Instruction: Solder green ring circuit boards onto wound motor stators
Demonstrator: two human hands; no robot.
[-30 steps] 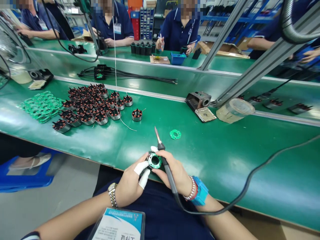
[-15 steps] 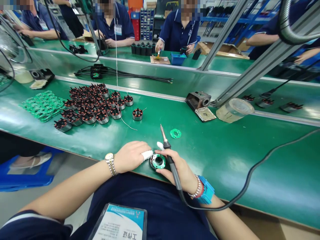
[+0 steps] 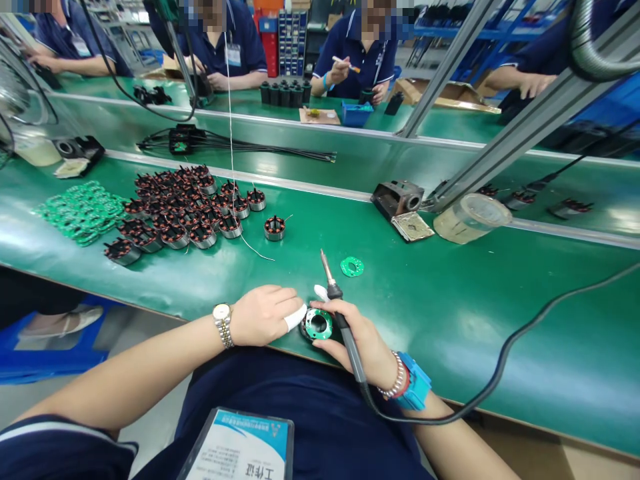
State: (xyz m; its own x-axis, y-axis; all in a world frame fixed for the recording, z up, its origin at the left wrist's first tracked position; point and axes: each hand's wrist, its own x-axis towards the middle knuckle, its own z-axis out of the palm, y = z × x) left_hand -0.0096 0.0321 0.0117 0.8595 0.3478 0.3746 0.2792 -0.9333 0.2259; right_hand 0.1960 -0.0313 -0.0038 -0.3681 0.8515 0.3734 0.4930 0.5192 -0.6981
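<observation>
My left hand, a white cover on one finger, is closed at the left side of a motor stator with a ring-shaped green circuit board on top. My right hand has a soldering iron lying across it, tip pointing up and away. Its thumb and a finger also rest around the stator's right side. Some of the stator is hidden by my fingers. Beyond the iron lies a loose green circuit board. A single stator stands farther off, near a thin strand of solder wire.
Many copper-wound stators crowd the left of the green bench, beside a pile of circuit boards. At right are a soldering iron stand and a plastic tub. The iron's cable crosses the right side. Co-workers sit opposite.
My hands and the stator stay almost in place; the left fingers shift slightly. Across the bench, a co-worker's hand has lifted a brush off a board.
</observation>
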